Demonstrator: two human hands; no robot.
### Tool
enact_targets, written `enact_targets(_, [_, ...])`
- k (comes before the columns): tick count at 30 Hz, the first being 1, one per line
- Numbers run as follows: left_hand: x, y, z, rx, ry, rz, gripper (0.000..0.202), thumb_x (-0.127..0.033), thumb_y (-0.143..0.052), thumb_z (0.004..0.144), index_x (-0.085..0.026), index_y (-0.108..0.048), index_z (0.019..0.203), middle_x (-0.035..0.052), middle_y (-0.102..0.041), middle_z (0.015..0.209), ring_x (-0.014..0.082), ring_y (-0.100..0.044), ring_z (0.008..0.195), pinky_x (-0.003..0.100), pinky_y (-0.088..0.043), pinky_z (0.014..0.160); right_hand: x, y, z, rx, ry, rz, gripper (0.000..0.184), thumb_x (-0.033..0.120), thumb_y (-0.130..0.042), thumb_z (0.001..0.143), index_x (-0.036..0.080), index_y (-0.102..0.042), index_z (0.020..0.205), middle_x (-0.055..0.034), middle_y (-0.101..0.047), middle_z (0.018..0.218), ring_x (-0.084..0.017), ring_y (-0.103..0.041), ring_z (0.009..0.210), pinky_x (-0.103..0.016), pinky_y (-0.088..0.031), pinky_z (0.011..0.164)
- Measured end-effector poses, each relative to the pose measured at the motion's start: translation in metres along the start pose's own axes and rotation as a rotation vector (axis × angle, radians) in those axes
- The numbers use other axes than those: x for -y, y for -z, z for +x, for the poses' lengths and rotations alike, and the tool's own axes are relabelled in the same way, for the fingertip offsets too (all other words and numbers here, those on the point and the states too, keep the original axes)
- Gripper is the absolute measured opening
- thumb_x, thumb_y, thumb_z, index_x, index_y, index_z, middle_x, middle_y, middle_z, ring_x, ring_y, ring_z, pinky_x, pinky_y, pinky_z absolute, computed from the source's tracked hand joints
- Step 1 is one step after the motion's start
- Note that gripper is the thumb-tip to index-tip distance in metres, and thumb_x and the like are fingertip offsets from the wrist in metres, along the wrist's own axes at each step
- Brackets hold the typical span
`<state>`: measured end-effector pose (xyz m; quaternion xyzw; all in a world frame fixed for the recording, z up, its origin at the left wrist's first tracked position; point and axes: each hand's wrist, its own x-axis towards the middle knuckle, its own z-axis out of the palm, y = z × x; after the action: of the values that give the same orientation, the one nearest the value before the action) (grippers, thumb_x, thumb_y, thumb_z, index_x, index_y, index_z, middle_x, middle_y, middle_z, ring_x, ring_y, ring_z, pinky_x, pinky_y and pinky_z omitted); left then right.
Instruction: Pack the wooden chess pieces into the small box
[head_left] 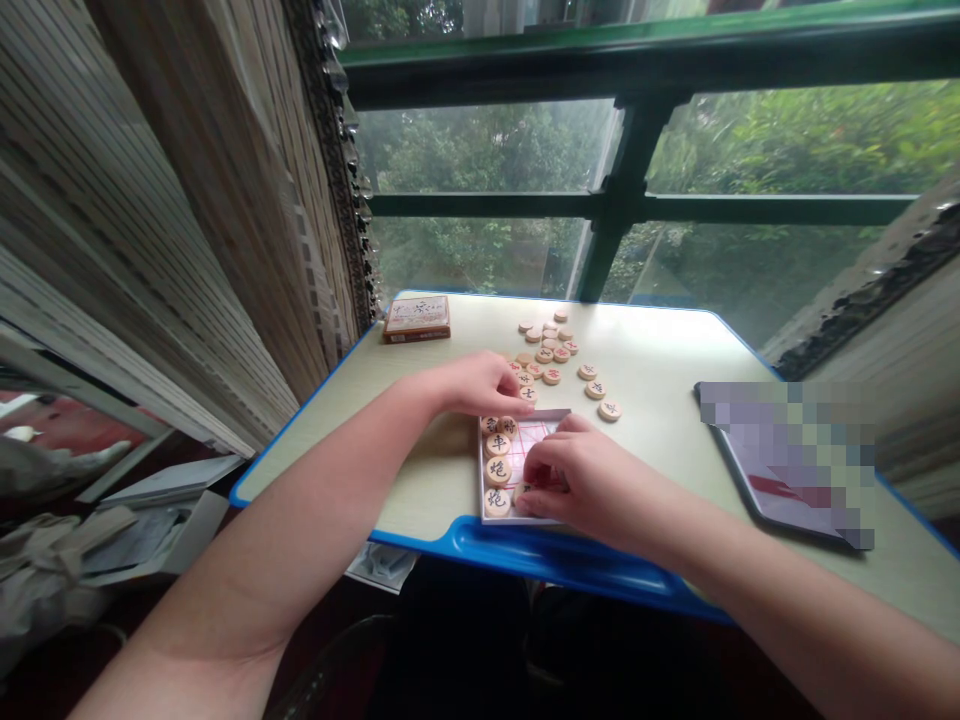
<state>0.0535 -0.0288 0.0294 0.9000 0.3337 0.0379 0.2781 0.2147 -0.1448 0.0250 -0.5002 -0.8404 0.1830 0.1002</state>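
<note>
A shallow white box point(483, 490) with a red-lined grid inside stands at the table's near edge. Round wooden Chinese chess pieces with black characters line its left side, among them a cannon piece point(498, 471). My right hand point(570, 465) is inside the box, fingers closed on a piece point(520, 493) that they partly cover. Just beyond the box's far wall, my left hand point(484, 384) has thumb and fingers bent around a black-character piece point(528, 394). More loose pieces point(561, 355), some with red characters, are scattered past it.
A printed brown box point(417, 318) lies at the table's far left. To the right rests a dark-edged tablet point(780, 470), its screen blurred out. The table point(337, 440) has a blue rim with a moulded tray groove point(555, 555) in front. Curtains and a green-framed window surround it.
</note>
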Motion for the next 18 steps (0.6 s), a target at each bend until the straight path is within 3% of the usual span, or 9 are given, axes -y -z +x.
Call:
enact_targets(6, [-0.002, 0.008, -0.005, 0.083, 0.037, -0.039, 0.025, -0.034, -0.064, 0.068, -0.013, -0.072, 0.078, 0.0027, -0.067, 0.069, 0.0119, -0.054, 0.063, 0.021, -0.033, 0.054, 0.003, 0.003, -0.001, 0.016, 0.023, -0.004, 0.012, 0.027, -0.071, 0.071, 0.018, -0.063, 0.071, -0.0031, -0.063, 0.066, -0.019, -0.05, 0.077, -0.026, -0.037, 0.061])
enact_targets(12, [0.002, 0.013, -0.007, 0.115, 0.048, -0.125, 0.024, -0.033, -0.066, 0.067, -0.014, -0.072, 0.082, 0.0025, -0.069, 0.072, 0.0124, -0.057, 0.066, 0.021, -0.036, 0.058, 0.004, 0.005, -0.001, 0.025, -0.006, 0.042, 0.013, 0.029, -0.07, 0.071, 0.018, -0.063, 0.072, -0.0023, -0.061, 0.067, -0.016, -0.051, 0.071, -0.024, -0.036, 0.058])
enact_targets(18, [0.007, 0.017, -0.009, 0.138, 0.068, -0.142, 0.025, -0.034, -0.066, 0.068, -0.014, -0.071, 0.082, 0.0038, -0.07, 0.075, 0.0123, -0.057, 0.066, 0.021, -0.038, 0.058, 0.011, 0.007, 0.0, -0.002, -0.069, 0.245, 0.013, 0.027, -0.065, 0.076, 0.017, -0.061, 0.068, 0.0015, -0.06, 0.065, -0.01, -0.05, 0.059, -0.022, -0.036, 0.056])
